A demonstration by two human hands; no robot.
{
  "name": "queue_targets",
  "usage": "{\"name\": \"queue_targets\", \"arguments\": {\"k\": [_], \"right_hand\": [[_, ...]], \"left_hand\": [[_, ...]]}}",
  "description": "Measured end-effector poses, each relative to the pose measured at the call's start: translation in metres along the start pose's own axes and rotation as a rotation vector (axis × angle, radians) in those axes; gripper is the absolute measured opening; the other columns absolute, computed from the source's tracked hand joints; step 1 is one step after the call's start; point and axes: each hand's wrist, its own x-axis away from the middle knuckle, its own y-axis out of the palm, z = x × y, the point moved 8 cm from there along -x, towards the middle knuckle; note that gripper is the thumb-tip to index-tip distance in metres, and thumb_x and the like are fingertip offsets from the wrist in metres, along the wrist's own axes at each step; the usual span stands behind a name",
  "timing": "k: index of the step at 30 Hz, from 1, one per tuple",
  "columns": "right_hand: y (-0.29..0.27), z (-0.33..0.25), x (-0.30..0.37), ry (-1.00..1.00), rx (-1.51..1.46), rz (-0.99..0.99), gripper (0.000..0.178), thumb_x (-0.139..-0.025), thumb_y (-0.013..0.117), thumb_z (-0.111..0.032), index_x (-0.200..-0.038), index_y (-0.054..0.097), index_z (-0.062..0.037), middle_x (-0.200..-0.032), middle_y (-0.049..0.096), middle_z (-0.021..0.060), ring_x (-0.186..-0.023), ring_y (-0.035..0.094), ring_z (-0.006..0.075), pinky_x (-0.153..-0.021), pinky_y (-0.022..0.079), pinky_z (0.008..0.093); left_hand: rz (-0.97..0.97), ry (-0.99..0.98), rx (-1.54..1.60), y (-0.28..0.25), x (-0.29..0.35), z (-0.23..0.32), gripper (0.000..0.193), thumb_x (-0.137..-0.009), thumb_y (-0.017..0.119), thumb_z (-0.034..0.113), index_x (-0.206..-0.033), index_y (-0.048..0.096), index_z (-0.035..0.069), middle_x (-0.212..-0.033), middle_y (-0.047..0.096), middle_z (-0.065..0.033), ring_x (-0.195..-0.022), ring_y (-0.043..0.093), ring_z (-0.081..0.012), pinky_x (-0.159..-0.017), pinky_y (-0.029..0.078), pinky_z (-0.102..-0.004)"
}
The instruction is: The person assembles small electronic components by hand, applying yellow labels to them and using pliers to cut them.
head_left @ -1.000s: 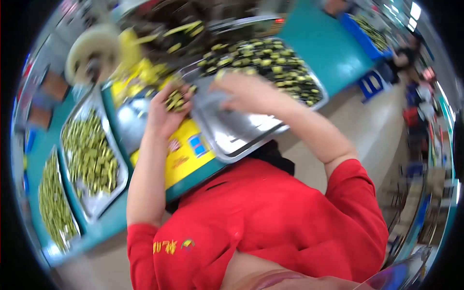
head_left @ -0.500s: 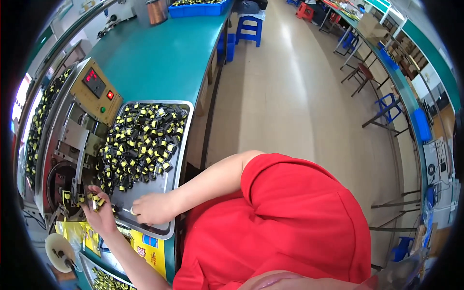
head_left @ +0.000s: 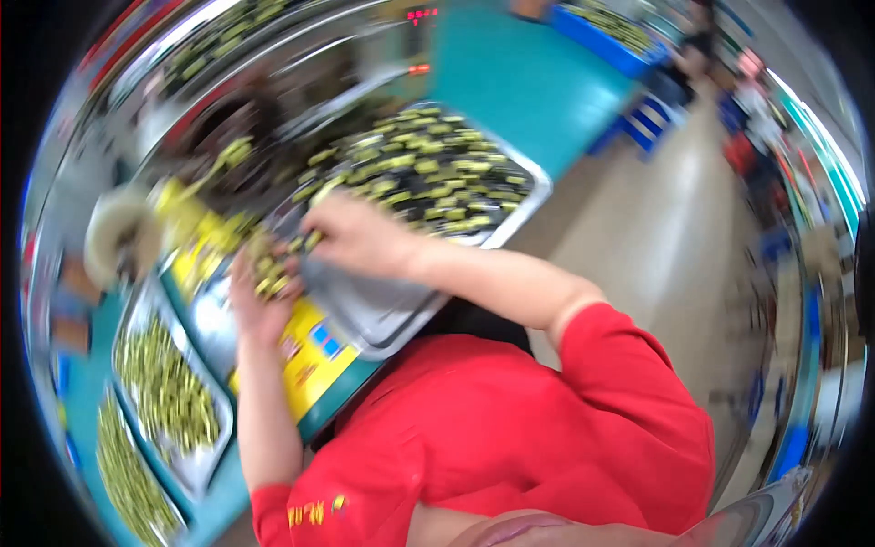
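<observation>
My left hand (head_left: pixel 258 305), blurred, is cupped around several small yellow-wrapped bobbins (head_left: pixel 270 278) in front of the machine (head_left: pixel 264 109). Close beside it, over the near left side of the metal tray (head_left: pixel 378 310), my right hand (head_left: pixel 355 235) has its fingers pinched on a small dark piece (head_left: pixel 312 239), which looks like one more bobbin. A heap of black-and-yellow bobbins (head_left: pixel 437 169) fills the far part of that tray. Motion smear hides the exact finger contacts.
Two more trays of yellowish parts, one nearer (head_left: pixel 164 383) and one at the edge (head_left: pixel 128 474), lie at the lower left. A pale round roll (head_left: pixel 123 237) stands beside yellow packaging (head_left: pixel 310 365). A blue bin (head_left: pixel 606 41) and blue stool (head_left: pixel 645 123) are farther off.
The view has swung left and blurred. My left hand has come away from the machine with the bobbins. My right hand has moved from the tray floor up beside it.
</observation>
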Motion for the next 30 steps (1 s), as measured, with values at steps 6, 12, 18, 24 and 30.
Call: {"name": "queue_targets", "arguments": {"k": [6,12,18,24,30], "right_hand": [[0.018,0.01,-0.045,0.108,0.211,0.118,0.03,-0.067,0.076,-0.016,-0.082,0.055,-0.002,-0.078,0.054,0.0097,-0.059,0.059,0.0189,-0.056,0.049,0.0289],[0.033,0.019,-0.068,0.143,0.196,0.221,0.032,-0.065,0.077,-0.016,-0.08,0.053,-0.0005,-0.074,0.055,0.009,-0.059,0.059,0.0186,-0.057,0.049,0.0292],[0.045,0.037,-0.071,0.213,0.017,0.285,0.029,-0.069,0.076,-0.01,-0.082,0.051,0.0015,-0.073,0.058,0.0098,-0.059,0.062,0.0162,-0.054,0.049,0.0266],[0.039,0.03,-0.063,0.268,-0.038,0.067,0.038,-0.071,0.076,-0.016,-0.095,0.052,0.0019,-0.083,0.059,0.0116,-0.074,0.062,0.0171,-0.061,0.05,0.0271],[0.078,0.008,-0.018,-0.209,0.349,-0.419,0.037,-0.073,0.066,-0.014,-0.106,0.052,-0.0073,-0.101,0.055,0.0148,-0.091,0.054,0.0329,-0.079,0.046,0.0404]], "left_hand": [[0.039,-0.014,0.122,-0.021,0.006,0.001,0.027,-0.091,0.042,0.026,-0.098,0.054,0.004,-0.083,0.058,-0.0083,-0.074,0.056,-0.0224,-0.052,0.042,-0.0289],[0.048,-0.021,0.046,-0.02,0.011,-0.003,0.028,-0.09,0.039,0.025,-0.099,0.057,0.006,-0.085,0.061,-0.0064,-0.075,0.057,-0.0203,-0.057,0.042,-0.0289],[0.043,-0.028,0.044,-0.016,0.006,-0.003,0.028,-0.089,0.039,0.024,-0.1,0.058,0.005,-0.085,0.061,-0.0061,-0.075,0.059,-0.0195,-0.059,0.043,-0.0284],[0.095,0.034,0.111,-0.025,0.011,0.008,0.026,-0.089,0.041,0.023,-0.098,0.057,0.005,-0.084,0.061,-0.0067,-0.074,0.058,-0.0201,-0.058,0.043,-0.0289],[0.156,0.105,0.127,-0.027,0.009,0.023,0.02,-0.085,0.045,0.017,-0.099,0.051,0.004,-0.088,0.055,-0.009,-0.077,0.053,-0.0219,-0.055,0.042,-0.0278]]}}
